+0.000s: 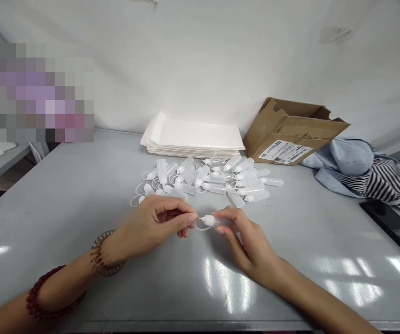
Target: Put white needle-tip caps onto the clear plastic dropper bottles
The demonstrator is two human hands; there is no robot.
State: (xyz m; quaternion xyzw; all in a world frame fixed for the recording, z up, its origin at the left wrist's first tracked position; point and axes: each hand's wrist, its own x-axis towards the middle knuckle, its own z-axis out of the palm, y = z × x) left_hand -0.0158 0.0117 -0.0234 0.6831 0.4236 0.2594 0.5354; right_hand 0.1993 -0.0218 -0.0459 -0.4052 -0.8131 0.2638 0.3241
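My right hand [247, 234] is closed around the body of a small translucent squeeze bottle [223, 223], held on its side above the table with its white nozzle to the left. A thin white strap loops from the bottle's neck toward my left fingertips. My left hand [172, 218] is closed in a pinch at the nozzle's tip, where a fine needle-like tip shows. What lies between those fingers is hidden. Just beyond both hands lies a loose pile of similar small bottles [217, 176], several with strap loops.
A stack of white flat sheets or envelopes [200, 134] lies against the wall. Beside it an opened cardboard box [273, 130] leans. Patterned cloth [353, 160] and a dark phone-like slab [391, 227] lie at the right. The grey table [92, 185] reflects light near its front edge.
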